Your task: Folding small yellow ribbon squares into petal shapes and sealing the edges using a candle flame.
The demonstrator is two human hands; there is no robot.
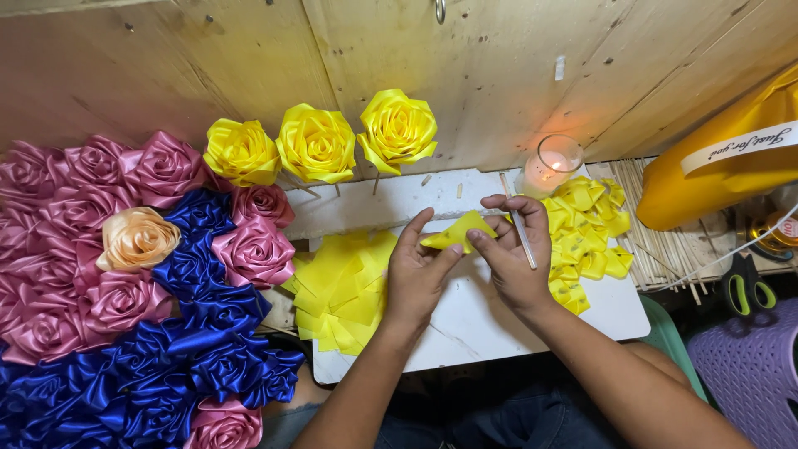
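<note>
Both of my hands meet over a white board (pixel 465 324) on my lap. My left hand (pixel 416 270) pinches a folded yellow ribbon piece (pixel 457 233) from the left. My right hand (pixel 515 258) grips the same ribbon piece from the right and also holds a thin wooden stick (pixel 521 229) between its fingers. A pile of flat yellow ribbon squares (pixel 345 287) lies left of my hands. Folded yellow petals (pixel 586 229) are heaped on the right.
Three finished yellow ribbon roses (pixel 316 141) stand on sticks against the wooden wall. Pink, blue and one peach ribbon rose (pixel 137 237) fill the left side. A lit candle in a glass (pixel 553 166), a bundle of wooden skewers (pixel 665 241), scissors (pixel 748 287) and a yellow ribbon roll (pixel 723 158) lie to the right.
</note>
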